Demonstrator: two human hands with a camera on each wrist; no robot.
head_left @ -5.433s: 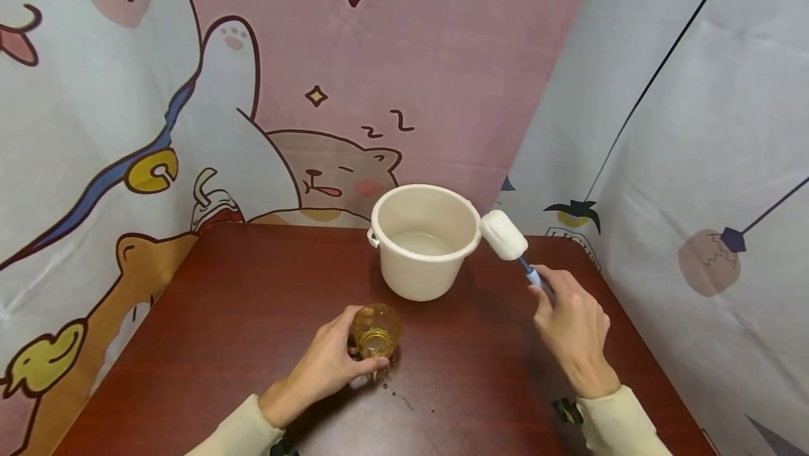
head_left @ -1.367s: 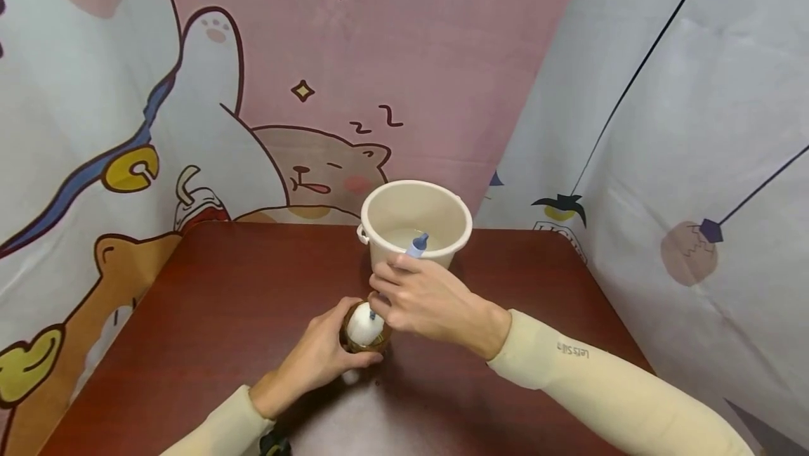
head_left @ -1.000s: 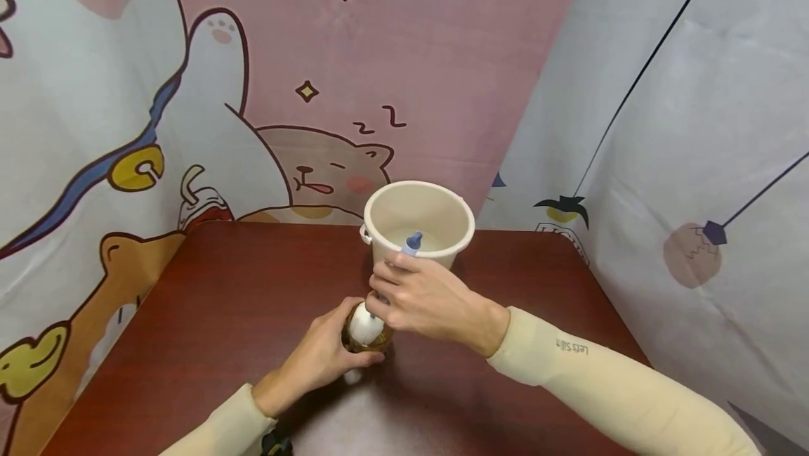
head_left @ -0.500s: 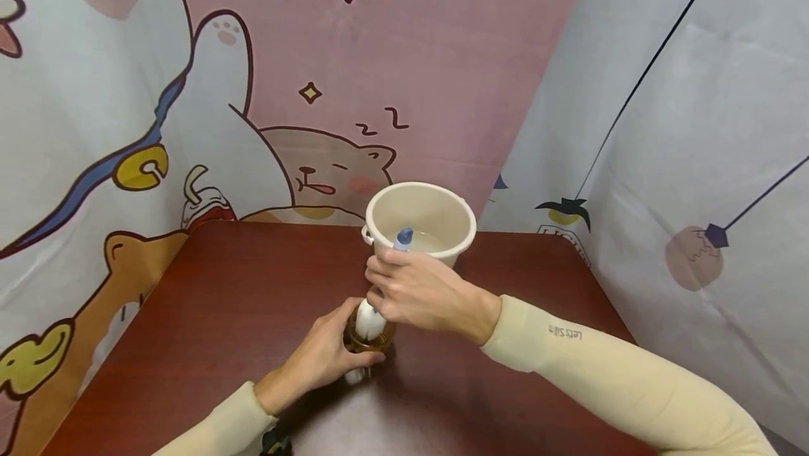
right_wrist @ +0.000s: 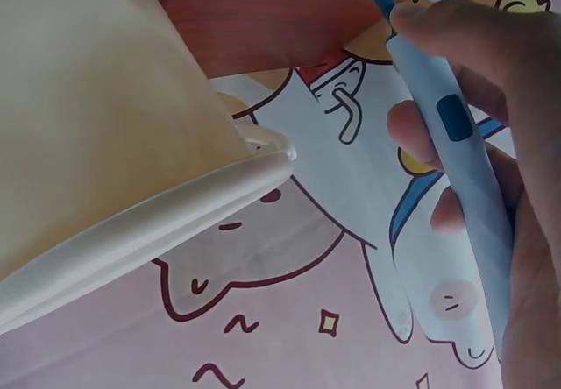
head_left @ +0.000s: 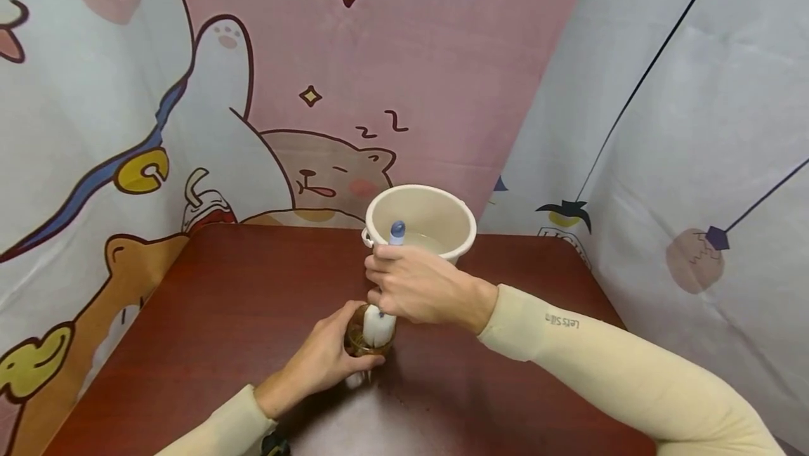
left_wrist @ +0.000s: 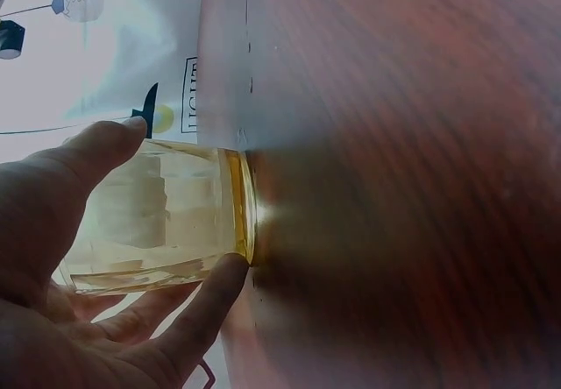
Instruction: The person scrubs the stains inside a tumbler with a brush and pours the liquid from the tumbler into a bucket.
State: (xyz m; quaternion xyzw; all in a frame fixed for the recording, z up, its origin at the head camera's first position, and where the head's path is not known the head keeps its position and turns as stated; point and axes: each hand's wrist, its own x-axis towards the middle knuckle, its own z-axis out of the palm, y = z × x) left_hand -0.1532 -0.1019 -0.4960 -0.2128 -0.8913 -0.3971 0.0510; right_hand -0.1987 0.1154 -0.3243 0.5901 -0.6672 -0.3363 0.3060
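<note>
An amber glass point(head_left: 357, 342) stands on the table, and my left hand point(head_left: 319, 357) holds it with thumb and fingers around its side. The left wrist view shows the clear yellowish glass point(left_wrist: 188, 205) with its base at the tabletop and a pale blurred shape inside. My right hand point(head_left: 430, 287) grips the handle of a sponge brush above the glass; the white sponge head point(head_left: 379, 327) is in the glass mouth. In the right wrist view the light blue handle point(right_wrist: 469, 179) lies between thumb and curled fingers.
Just behind my right hand stands a cream bucket point(head_left: 420, 196) with some liquid in it. The red-brown table point(head_left: 253, 266) meets printed cloth walls point(head_left: 442, 55) at the back and right. Small drops lie on the table near the glass.
Earlier the brush was held right of the bucket; it is now in the glass. Over the last second its handle has become more upright and the sponge has shifted slightly right.
</note>
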